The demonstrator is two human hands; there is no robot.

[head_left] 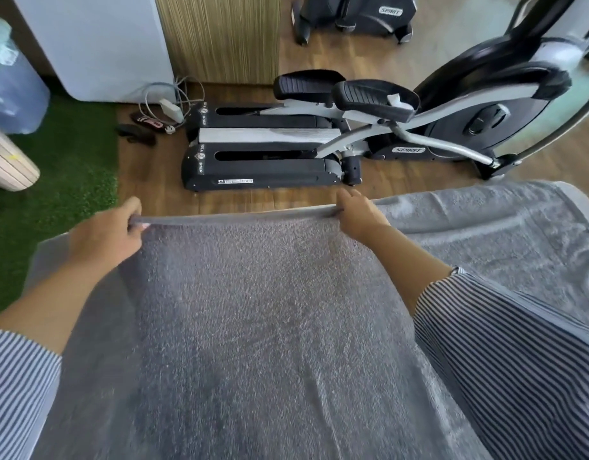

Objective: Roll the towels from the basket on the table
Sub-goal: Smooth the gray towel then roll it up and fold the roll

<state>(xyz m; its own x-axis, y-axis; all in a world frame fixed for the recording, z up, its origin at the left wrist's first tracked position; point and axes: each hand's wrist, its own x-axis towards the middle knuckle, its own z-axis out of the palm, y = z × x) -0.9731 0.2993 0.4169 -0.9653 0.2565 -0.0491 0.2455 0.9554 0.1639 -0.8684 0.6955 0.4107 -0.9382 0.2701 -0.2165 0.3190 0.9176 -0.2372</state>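
Two hands, both busy with one dark grey towel (269, 310) spread flat over the table, covering most of the near side. Its far edge runs straight between the two hands and lines up with the far edge of the table (572, 194). The left hand (110, 234) has its fingers curled around the left far corner, with the hem bunched inside the grip and the thumb on top. The right hand (359, 215) pinches the right far corner, fingers closed down over the hem, so the edge is pulled taut between the two grips. A second, lighter grey towel (505, 234) lies flat to the right, partly under the dark one and under the right forearm. So that's two towels that I can count. Both arms wear striped sleeves (518, 360).

On the wooden floor past the table: two Spirit exercise machines, one elliptical trainer (352, 127) right in front and another (356, 14) farther back. Left side has a patch of green artificial turf (64, 167), one big water bottle (10, 84), one striped container (5, 161), plus a power strip (170, 109) with tangled cables and a pair of sandals (140, 127) by the white cabinet (97, 44)
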